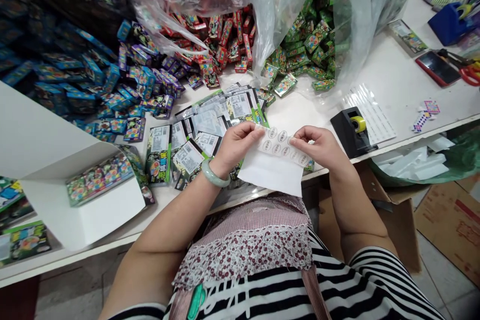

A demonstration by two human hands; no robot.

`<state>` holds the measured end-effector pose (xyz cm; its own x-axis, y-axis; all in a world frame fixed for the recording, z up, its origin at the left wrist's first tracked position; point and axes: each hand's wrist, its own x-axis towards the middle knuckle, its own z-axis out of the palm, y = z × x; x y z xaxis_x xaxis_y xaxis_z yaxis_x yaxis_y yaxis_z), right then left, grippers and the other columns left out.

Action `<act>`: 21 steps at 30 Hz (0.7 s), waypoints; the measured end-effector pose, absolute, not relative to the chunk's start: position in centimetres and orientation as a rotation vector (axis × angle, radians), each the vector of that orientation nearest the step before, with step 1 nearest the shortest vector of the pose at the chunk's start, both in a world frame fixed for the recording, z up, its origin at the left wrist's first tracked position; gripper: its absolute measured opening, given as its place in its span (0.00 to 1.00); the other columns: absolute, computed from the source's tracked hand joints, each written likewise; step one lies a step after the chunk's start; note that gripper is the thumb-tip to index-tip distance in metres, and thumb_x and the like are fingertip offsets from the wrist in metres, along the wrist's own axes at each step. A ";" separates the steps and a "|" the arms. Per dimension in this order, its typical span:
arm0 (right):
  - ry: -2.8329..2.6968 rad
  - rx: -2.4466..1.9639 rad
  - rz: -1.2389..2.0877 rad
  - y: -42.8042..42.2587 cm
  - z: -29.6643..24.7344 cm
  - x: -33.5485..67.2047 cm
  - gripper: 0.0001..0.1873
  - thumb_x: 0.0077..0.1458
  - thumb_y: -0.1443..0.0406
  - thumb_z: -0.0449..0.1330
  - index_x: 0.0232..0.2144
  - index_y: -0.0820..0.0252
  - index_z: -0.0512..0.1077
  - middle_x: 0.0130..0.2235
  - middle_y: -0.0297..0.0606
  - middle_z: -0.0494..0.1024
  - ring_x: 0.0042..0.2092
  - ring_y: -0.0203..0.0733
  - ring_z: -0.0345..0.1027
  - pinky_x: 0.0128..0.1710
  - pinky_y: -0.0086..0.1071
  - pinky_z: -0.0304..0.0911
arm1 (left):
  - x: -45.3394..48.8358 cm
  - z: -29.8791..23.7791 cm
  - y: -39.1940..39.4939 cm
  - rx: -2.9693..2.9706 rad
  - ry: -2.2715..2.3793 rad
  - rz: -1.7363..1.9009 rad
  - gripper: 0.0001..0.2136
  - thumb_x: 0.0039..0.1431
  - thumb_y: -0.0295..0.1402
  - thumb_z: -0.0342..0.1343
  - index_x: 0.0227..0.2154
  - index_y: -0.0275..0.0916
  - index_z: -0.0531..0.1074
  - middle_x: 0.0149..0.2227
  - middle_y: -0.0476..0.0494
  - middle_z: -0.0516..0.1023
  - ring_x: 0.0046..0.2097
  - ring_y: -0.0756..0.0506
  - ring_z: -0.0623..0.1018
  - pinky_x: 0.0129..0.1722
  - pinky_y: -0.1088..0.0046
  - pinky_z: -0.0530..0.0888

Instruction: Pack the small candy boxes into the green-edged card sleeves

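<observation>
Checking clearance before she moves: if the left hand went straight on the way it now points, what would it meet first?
Likely the sticker sheet that the left hand already pinches, then the right hand across it; depth is unclear.

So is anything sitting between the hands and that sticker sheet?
Nothing visible. The left hand and the right hand both already pinch the sticker sheet at its upper edge, above the flat packets on the table.
</observation>
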<state>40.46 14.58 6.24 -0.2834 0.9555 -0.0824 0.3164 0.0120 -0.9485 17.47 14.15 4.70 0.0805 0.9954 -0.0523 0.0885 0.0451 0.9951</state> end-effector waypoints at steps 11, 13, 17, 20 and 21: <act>-1.648 -1.488 0.894 15.5 1.3 45.0 0.16 0.52 0.55 0.63 0.39 0.59 0.71 0.39 0.39 0.76 0.41 0.42 0.69 0.45 0.39 0.64 | 17.2 2.2 16.9 1.137 1.186 0.916 0.14 0.41 0.40 0.68 0.25 0.37 0.71 0.23 0.51 0.70 0.24 0.52 0.68 0.24 0.76 0.64; -1.820 -1.564 0.826 13.8 0.3 46.6 0.12 0.54 0.57 0.63 0.37 0.58 0.71 0.39 0.41 0.77 0.43 0.46 0.69 0.47 0.41 0.64 | 16.8 1.6 17.3 1.113 1.235 0.947 0.13 0.41 0.39 0.67 0.24 0.37 0.71 0.23 0.51 0.71 0.24 0.52 0.68 0.24 0.76 0.65; -2.260 -1.581 0.906 11.0 -1.3 47.3 0.16 0.52 0.62 0.65 0.43 0.59 0.73 0.46 0.46 0.78 0.50 0.53 0.68 0.50 0.43 0.63 | 16.6 0.7 18.2 1.066 1.295 1.012 0.12 0.40 0.34 0.66 0.28 0.38 0.70 0.24 0.52 0.72 0.25 0.51 0.70 0.23 0.77 0.65; -2.372 -1.649 0.829 10.7 -2.0 46.4 0.17 0.52 0.65 0.64 0.46 0.61 0.73 0.47 0.47 0.78 0.50 0.54 0.68 0.50 0.42 0.62 | 16.9 0.7 18.6 1.002 1.325 1.025 0.13 0.39 0.31 0.65 0.30 0.39 0.70 0.23 0.53 0.71 0.24 0.52 0.69 0.22 0.79 0.64; -2.379 -1.677 0.791 10.8 -2.0 46.3 0.17 0.52 0.65 0.63 0.46 0.62 0.73 0.46 0.47 0.79 0.49 0.53 0.69 0.50 0.42 0.63 | 17.0 0.7 18.7 0.990 1.335 1.020 0.13 0.39 0.31 0.65 0.30 0.39 0.69 0.23 0.54 0.71 0.24 0.52 0.69 0.21 0.79 0.65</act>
